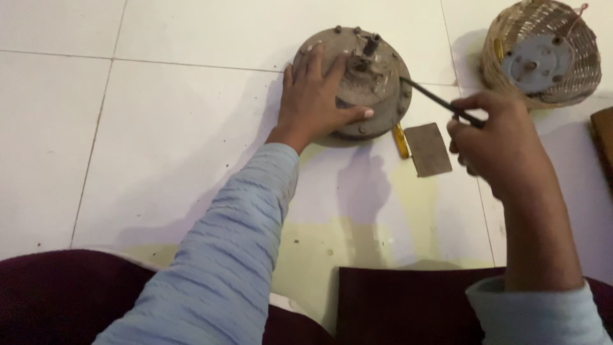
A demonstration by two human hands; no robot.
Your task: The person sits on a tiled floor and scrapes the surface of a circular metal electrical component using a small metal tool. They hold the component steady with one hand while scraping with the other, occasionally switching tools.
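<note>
A: Where were my hands?

B: Your left hand [316, 102] lay flat, fingers spread, pressing on a round rusty motor [373, 64] that sat on the white tiled floor [159, 128]. Your right hand [495, 137] was clenched around a thin dark tool [434, 99], its tip touching the motor's right edge.

A: What lay nearby?

B: A small brown plate [428, 150] and a yellow stick [400, 140] lay between your hands. A wicker basket [575, 70] holding a grey disc [536, 61] stood beyond your right hand.

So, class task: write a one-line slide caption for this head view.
Left hand steadies a round, dusty metal motor housing on a white tiled floor while the right hand points a thin dark tool at it.
</note>
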